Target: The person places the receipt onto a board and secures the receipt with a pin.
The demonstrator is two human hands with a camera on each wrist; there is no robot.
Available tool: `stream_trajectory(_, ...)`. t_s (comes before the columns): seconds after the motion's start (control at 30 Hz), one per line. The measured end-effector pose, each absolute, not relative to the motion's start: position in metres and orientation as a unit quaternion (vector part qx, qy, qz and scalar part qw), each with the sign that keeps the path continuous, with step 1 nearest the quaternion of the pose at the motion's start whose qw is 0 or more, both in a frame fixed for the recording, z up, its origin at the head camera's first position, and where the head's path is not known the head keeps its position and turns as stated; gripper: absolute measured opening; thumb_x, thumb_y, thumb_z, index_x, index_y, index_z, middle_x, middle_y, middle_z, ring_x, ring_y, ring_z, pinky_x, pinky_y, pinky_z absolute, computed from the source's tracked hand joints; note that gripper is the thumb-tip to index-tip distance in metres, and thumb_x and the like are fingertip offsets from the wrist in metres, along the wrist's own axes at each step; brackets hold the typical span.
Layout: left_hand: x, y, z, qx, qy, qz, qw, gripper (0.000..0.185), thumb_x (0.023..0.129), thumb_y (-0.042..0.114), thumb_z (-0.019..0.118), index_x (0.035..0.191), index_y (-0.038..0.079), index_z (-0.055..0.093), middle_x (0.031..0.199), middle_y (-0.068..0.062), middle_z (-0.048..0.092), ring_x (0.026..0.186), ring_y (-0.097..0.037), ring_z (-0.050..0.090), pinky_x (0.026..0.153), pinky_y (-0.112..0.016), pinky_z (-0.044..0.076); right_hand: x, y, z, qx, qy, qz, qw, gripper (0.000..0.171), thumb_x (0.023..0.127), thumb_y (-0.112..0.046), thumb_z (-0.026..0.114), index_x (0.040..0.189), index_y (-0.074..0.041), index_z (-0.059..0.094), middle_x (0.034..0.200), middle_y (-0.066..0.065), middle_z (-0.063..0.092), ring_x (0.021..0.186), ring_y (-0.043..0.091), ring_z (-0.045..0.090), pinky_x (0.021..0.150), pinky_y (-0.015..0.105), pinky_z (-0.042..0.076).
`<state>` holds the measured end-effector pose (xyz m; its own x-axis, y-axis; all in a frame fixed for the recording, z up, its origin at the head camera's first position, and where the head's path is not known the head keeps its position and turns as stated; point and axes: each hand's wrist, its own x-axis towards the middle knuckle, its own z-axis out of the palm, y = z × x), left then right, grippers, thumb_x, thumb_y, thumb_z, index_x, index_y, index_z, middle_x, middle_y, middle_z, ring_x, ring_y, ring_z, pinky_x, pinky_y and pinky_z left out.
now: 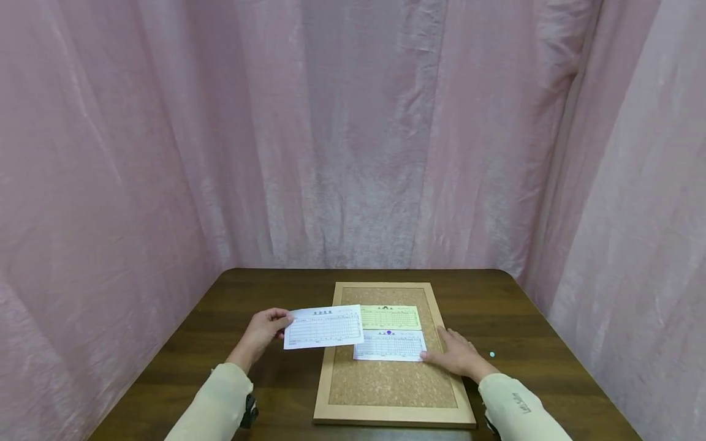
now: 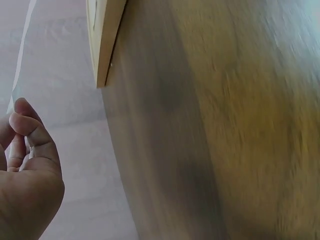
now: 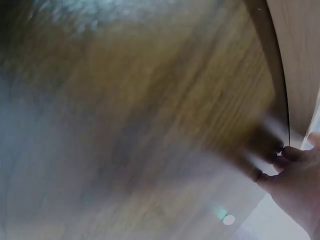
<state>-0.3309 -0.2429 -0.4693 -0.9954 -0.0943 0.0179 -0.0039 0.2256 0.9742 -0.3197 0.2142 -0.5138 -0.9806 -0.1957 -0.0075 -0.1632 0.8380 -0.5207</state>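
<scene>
My left hand [image 1: 265, 331] pinches a white printed form slip [image 1: 322, 327] by its left edge, between thumb and fingers. The slip is held over the left side of a wood-framed corkboard [image 1: 394, 386] and covers part of what lies there. On the cork are a yellow form slip [image 1: 390, 318], with a dark pushpin [image 1: 385, 307] at its top, and below it a second white form slip [image 1: 388, 348] with a purple pushpin [image 1: 388, 332]. My right hand [image 1: 458, 354] rests at the board's right frame, fingers spread, its thumb by the lower white slip's right edge.
The corkboard lies on a dark brown wooden table [image 1: 276, 392]. A small pale green round piece [image 1: 492, 354] lies on the table to the right of my right hand. Pink curtains [image 1: 364, 135] hang behind the table and on both sides.
</scene>
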Motion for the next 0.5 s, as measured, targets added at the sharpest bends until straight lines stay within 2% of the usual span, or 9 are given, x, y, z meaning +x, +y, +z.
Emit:
stream_trajectory(0.2,-0.329,-0.223,-0.471,0.031,-0.782,-0.621,0.029,0.019,0.097,0.011,0.065,0.109,-0.004,0.067,0.090,-0.009,0.067,0.074,-0.017,0.060,0.074,-0.042,0.052,-0.318,0.217,-0.509,-0.099,0.950,-0.297,0.021,0.088,0.095,-0.053,0.060,0.149,0.010,0.033,0.148,0.041,0.029,0.136,0.058,0.028,0.105,0.068,0.028)
stream_trajectory(0.5,-0.324,-0.200,-0.473,0.022,-0.777,-0.629,0.021,0.014,0.094,0.006,0.067,0.102,-0.005,0.068,0.084,-0.007,0.066,0.069,-0.016,0.058,0.071,-0.041,0.051,-0.318,0.215,-0.505,-0.114,0.949,-0.294,-0.006,0.080,0.098,-0.051,0.056,0.151,0.006,0.034,0.152,0.036,0.027,0.139,0.054,0.027,0.107,0.067,0.026)
